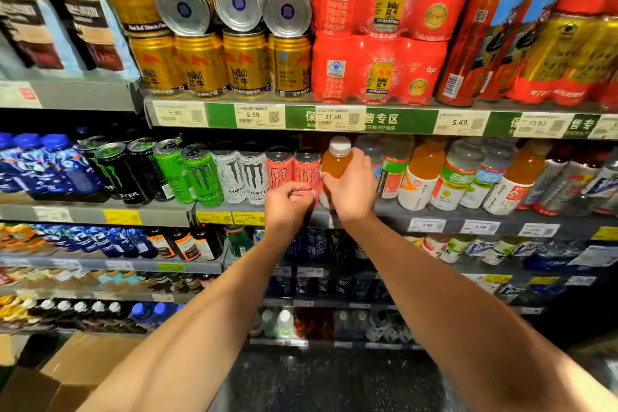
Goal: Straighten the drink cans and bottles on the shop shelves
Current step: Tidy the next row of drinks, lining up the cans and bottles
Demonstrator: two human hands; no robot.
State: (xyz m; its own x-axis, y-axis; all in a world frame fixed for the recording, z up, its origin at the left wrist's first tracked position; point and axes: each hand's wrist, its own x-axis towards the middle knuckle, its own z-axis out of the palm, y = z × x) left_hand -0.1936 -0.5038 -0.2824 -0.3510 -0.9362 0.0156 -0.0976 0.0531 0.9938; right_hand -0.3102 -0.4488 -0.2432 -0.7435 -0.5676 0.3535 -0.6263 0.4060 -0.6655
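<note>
On the second shelf, my right hand grips an orange drink bottle with a white cap, held upright just right of the pink cans. My left hand is curled around the base of a pink Monster can, with a second pink can beside it. To the left stand white, green and black Monster cans. More orange and clear bottles line the shelf to the right.
The top shelf holds gold Red Bull cans, three of them lying on their sides, and red multipacks. Blue bottles stand at far left. Lower shelves carry more drinks. A cardboard box sits on the floor at lower left.
</note>
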